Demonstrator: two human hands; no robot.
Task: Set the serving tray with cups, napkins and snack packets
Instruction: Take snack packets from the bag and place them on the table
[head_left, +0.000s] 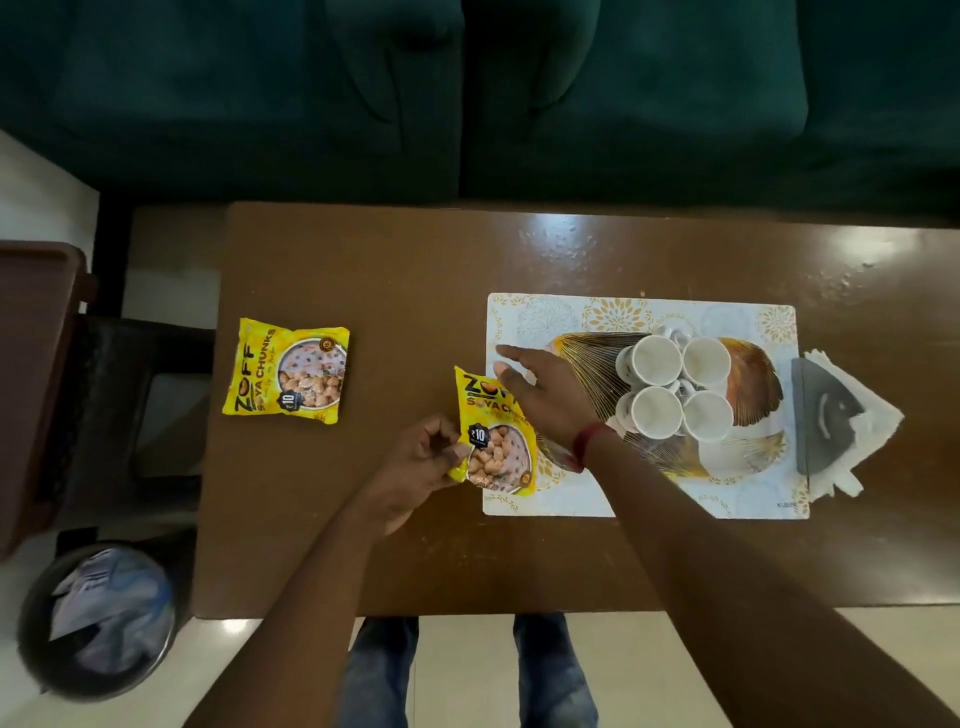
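1. Table (389, 260): brown, glossy top; it carries all the task items.
2. Serving tray (545, 312): rectangular, with a pale floral pattern, lying toward 3 o'clock of the table's middle.
3. Cups (655, 359): four white cups standing upright in a tight two-by-two cluster on the tray, right of its centre.
4. Napkin holder (821, 415): dark, at the tray's 3 o'clock edge. White napkins (878, 410) spread out beyond it toward 3 o'clock.
5. Held snack packet (498, 452): yellow, overlapping the tray's 9 o'clock edge, partly over the tray and partly over the table.
6. Left hand (415, 462): fingers curled, pinching the held snack packet at its 8 o'clock edge.
7. Right hand (540, 384): fingers straight and spread wide over the held snack packet's 12 o'clock end and the tray's left border. Whether it touches the packet cannot be told.
8. Second snack packet (288, 371): the same yellow kind, lying flat on the table at 9 o'clock of the held one, well apart from it and from the tray.
9. Bin (98, 618): round and dark, on the floor at 7 o'clock of the table.
10. Sofa (467, 93): dark green, beyond the table at 12 o'clock.
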